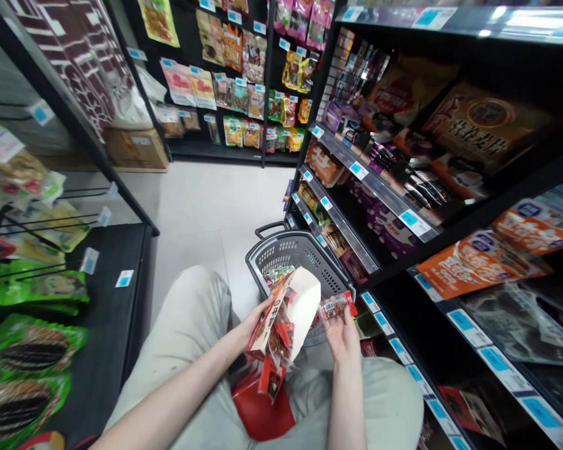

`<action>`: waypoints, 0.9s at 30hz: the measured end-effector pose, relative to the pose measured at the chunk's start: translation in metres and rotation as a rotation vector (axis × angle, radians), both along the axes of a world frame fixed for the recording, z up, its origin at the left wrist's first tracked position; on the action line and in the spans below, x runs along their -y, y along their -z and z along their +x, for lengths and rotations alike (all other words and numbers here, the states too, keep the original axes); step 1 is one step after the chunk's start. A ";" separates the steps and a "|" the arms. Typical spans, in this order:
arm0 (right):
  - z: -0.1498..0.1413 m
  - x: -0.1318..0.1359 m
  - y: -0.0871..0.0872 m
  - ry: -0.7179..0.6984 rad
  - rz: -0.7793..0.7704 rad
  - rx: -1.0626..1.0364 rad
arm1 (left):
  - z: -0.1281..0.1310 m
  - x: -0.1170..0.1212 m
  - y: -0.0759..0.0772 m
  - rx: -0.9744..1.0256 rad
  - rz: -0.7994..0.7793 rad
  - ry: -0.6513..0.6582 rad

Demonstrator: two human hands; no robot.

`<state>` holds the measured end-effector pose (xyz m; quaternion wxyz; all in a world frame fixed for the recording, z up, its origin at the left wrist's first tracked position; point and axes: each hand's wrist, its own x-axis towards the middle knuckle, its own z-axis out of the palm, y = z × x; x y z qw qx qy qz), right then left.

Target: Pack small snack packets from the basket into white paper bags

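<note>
My left hand [256, 317] grips an open orange-and-white snack carton [293, 307] from its left side, over my lap. Small red snack packets [281, 340] spill out of the carton's lower end, and one hangs lower down above a red bag [261, 409] between my knees. My right hand [340, 331] is closed on a small red packet [338, 306] just to the right of the carton. A grey plastic shopping basket [298, 250] stands on the floor right behind both hands.
Black shelves with boxed goods and blue price tags [410, 220] rise close on the right. Hanging snack bags [32, 287] fill pegs on the left. A pale tiled aisle [206, 200] runs ahead to a back wall of packets, with a cardboard box [136, 147] at far left.
</note>
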<state>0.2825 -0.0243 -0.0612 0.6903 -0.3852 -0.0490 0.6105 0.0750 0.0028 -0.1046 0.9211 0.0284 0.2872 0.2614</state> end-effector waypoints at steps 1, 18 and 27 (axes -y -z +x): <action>0.000 0.001 -0.003 0.009 -0.005 0.034 | 0.000 0.000 0.001 0.001 0.000 0.002; 0.005 0.004 -0.003 0.050 0.195 0.609 | -0.002 0.000 0.006 0.014 -0.008 0.023; 0.007 0.007 -0.004 0.031 0.196 0.783 | -0.001 0.001 0.003 -0.013 -0.003 0.033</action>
